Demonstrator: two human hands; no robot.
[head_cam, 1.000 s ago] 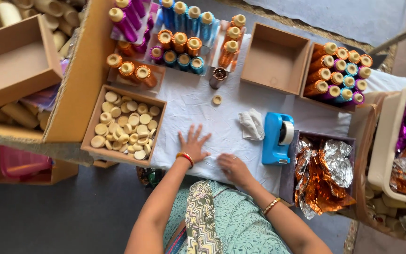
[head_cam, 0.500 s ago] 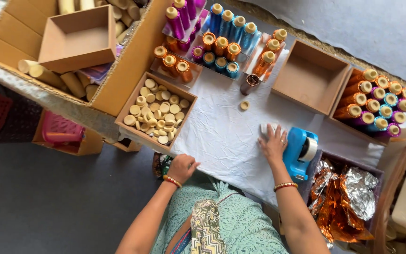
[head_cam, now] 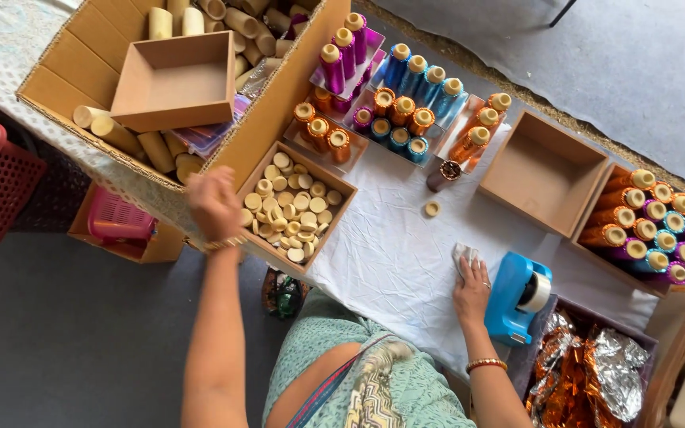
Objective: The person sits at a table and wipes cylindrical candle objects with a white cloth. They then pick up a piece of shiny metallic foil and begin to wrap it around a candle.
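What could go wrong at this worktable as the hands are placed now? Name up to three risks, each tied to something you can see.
1. The left hand is raised beside the tray of small cream discs, whose corner seems to overhang the table edge; a knock might tip it.
2. A loose disc lies alone on the white cloth and could roll away.
3. The right hand rests beside the blue tape dispenser; its cutter might nick fingers.

Soft, even daylight fills the scene with only faint shadows, the white cloth on the bench (head_cam: pixel 390 254) reads bright without glare, the foil (head_cam: pixel 596 380) glints, the raised left hand (head_cam: pixel 214 204) is slightly motion-blurred, and the wide lens bends the edges.
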